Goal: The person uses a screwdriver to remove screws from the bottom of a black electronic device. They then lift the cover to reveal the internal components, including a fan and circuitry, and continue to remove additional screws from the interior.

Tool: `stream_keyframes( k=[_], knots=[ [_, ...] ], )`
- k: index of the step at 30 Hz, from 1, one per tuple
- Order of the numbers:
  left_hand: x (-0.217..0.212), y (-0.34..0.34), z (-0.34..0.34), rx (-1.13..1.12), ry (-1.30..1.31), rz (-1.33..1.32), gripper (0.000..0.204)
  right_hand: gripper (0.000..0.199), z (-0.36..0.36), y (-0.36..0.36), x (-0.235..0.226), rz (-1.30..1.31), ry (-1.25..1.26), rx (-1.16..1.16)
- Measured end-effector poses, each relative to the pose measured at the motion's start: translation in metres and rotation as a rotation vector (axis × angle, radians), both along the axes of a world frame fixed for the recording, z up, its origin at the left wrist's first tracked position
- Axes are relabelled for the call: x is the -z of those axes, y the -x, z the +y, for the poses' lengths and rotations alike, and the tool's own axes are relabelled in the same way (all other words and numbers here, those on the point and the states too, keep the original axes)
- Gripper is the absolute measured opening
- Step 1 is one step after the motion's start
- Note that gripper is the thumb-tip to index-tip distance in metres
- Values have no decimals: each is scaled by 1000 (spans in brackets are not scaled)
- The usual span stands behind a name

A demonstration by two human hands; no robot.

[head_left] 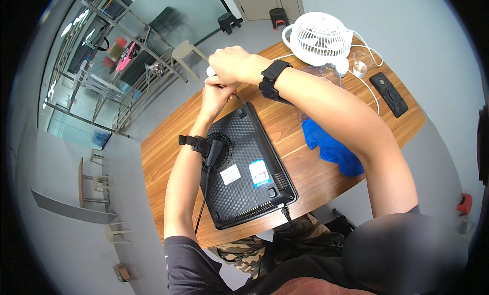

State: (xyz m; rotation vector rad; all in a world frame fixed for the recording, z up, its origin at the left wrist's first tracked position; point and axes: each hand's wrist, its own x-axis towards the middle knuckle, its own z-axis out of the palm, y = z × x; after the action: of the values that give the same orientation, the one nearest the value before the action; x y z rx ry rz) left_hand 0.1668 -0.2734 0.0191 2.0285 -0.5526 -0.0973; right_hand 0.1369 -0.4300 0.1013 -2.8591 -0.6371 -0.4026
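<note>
A black appliance (247,173) lies bottom side up on the wooden table (168,152), showing a perforated base, a round vent and two stickers. At its far corner my left hand (216,94) presses down with pinched fingers. My right hand (230,64) is right above it, closed around a small tool with a white handle (210,71); the tool's tip is hidden between the hands. Both wrists wear black straps. A black cable (205,188) hangs along my left forearm, and another cord (288,216) leaves the appliance's near corner.
A white desk fan (320,38) with a white cord stands at the table's far end, next to a clear plastic cup (360,64) and a black remote (388,94). A blue cloth (331,147) lies under my right forearm. Metal racks and stools stand on the floor to the left.
</note>
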Motion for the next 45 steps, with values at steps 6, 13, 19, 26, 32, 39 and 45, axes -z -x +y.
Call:
stream_keyframes(
  k=[6,13,19,26,32,39,45],
  knots=[
    [2,-1,0,7,-37,-48,19,37,8,0,-1,-36,-46,-52],
    [-17,2,16,246,46,141,16,25,-2,-7,-11,281,-41,-87],
    [-12,4,10,80,-139,9,19,36,7,16,-30,162,62,-42],
    [-15,7,1,69,-369,-132,25,20,-1,1,-16,171,-3,-34],
    [-11,-1,22,171,-200,-51,29,31,-3,0,-29,305,81,-143],
    [-13,2,18,37,-330,-175,30,42,-1,-10,-4,88,-186,-118],
    [-9,-6,21,109,-357,-183,29,41,0,-13,-4,130,-151,-93]
  ],
)
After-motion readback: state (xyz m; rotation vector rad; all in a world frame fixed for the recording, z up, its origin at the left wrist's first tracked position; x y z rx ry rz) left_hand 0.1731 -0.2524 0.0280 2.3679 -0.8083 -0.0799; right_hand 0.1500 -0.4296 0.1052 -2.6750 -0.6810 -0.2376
